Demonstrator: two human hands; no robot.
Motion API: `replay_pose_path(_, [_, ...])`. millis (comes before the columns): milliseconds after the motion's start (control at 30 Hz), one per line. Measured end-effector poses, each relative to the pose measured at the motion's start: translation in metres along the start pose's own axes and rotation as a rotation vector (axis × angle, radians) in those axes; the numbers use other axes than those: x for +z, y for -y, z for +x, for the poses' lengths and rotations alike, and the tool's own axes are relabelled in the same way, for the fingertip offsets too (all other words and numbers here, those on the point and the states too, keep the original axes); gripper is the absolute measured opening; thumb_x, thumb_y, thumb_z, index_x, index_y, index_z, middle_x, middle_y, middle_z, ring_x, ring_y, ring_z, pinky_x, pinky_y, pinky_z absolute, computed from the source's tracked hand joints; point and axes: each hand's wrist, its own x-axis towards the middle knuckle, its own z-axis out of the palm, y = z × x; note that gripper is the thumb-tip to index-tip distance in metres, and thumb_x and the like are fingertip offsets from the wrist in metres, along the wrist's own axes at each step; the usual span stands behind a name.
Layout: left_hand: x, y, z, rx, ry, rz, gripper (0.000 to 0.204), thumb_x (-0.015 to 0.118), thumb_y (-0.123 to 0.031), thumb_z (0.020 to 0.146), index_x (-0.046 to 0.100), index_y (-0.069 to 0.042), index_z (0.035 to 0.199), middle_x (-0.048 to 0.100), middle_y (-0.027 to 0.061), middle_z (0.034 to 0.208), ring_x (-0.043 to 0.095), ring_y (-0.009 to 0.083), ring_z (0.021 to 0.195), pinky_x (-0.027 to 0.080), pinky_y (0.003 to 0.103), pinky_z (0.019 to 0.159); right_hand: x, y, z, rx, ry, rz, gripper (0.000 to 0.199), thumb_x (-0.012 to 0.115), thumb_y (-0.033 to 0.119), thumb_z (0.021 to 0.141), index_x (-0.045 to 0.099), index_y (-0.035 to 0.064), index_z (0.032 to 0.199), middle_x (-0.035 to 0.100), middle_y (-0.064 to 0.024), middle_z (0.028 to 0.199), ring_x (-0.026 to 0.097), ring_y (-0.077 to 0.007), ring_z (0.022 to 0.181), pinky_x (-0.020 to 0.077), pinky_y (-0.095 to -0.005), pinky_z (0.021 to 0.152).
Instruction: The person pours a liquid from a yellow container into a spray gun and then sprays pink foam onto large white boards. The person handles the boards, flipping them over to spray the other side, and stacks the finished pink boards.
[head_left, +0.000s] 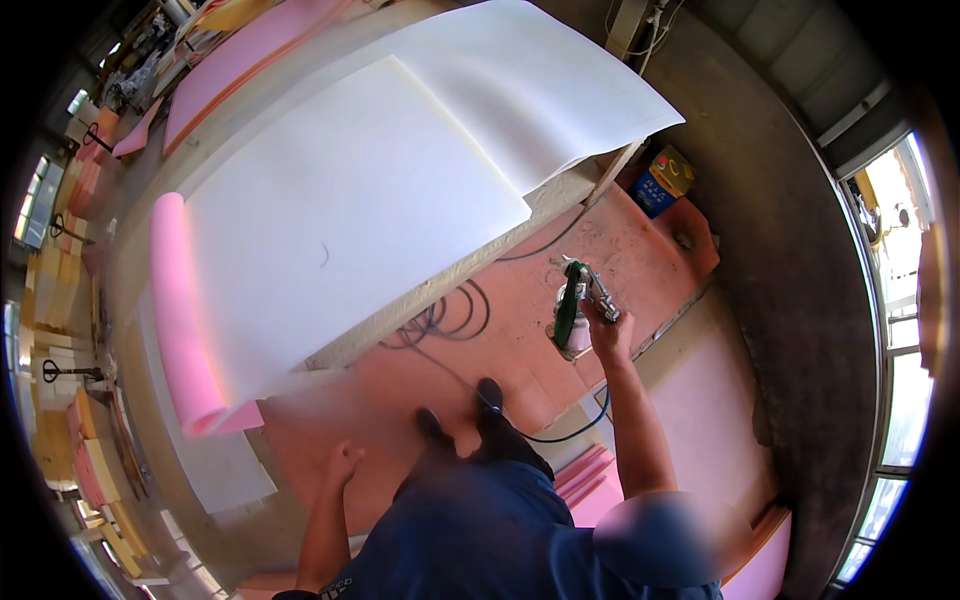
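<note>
My right hand [611,330] is closed around the handle of a metal spray gun [598,295] with a green and whitish container attached. The gun is held over the reddish floor, to the right of the table and apart from it. A blue hose [570,437] loops below my right forearm. My left hand [345,462] hangs near the table's front edge, its fingers curled in with nothing visible in them. On the table lies a large white sheet [300,240], with another white sheet [520,80] beyond it. A pink rolled sheet [185,320] sits at the left end.
A dark hose [478,305] lies coiled on the floor by the table. One blue and yellow can [662,182] stands near the dark wall [790,290]. Pink sheets [590,480] lie low to my right. Stacked foam blocks [95,450] and pallet-jack handles line the far left.
</note>
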Motion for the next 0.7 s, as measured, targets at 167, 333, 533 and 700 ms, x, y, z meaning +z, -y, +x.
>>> replay_pose_path(167, [0.012,-0.006,-0.011,0.057,-0.065,0.094,0.050,0.078,-0.030,0.080,0.064,0.004,0.114,0.067,0.0137,0.093,0.063,0.0234,0.087,0.052,0.038,0.078,-0.014,-0.015,0.003,-0.001,-0.038,0.009,0.019,0.079,0.013,0.083,0.069,-0.0027,0.080,0.053,0.0055,0.065,0.045,-0.0058,0.063,0.0391,-0.0294,0.054])
replay_pose_path(333, [0.027,0.023,-0.001,0.010,-0.049,0.143,0.060,0.079,-0.035,0.080,0.062,0.003,0.122,0.067,0.0184,0.108,0.064,0.0294,0.098,0.051,0.041,0.086,-0.021,-0.018,0.006,-0.041,-0.042,-0.013,0.025,0.080,0.017,0.081,0.068,-0.0049,0.084,0.045,-0.0045,0.057,0.041,-0.0063,0.061,0.0424,-0.0342,0.053])
replay_pose_path(533, [0.045,0.011,-0.007,-0.015,-0.005,0.121,0.064,0.079,-0.037,0.080,0.060,0.002,0.126,0.065,0.0221,0.120,0.062,0.0349,0.111,0.049,0.042,0.096,-0.038,-0.007,0.002,-0.059,0.005,-0.049,0.024,0.080,0.017,0.081,0.069,-0.0042,0.085,0.047,-0.0057,0.057,0.043,-0.0057,0.062,0.0437,-0.0343,0.054])
replay_pose_path(700, [0.063,-0.004,-0.022,-0.027,-0.020,0.099,0.064,0.078,-0.038,0.081,0.060,-0.001,0.130,0.061,0.0228,0.129,0.059,0.0375,0.119,0.047,0.044,0.100,-0.049,-0.011,0.004,-0.057,0.049,-0.025,0.021,0.079,0.015,0.082,0.068,-0.0024,0.078,0.051,0.0037,0.062,0.045,-0.0057,0.062,0.0406,-0.0312,0.053])
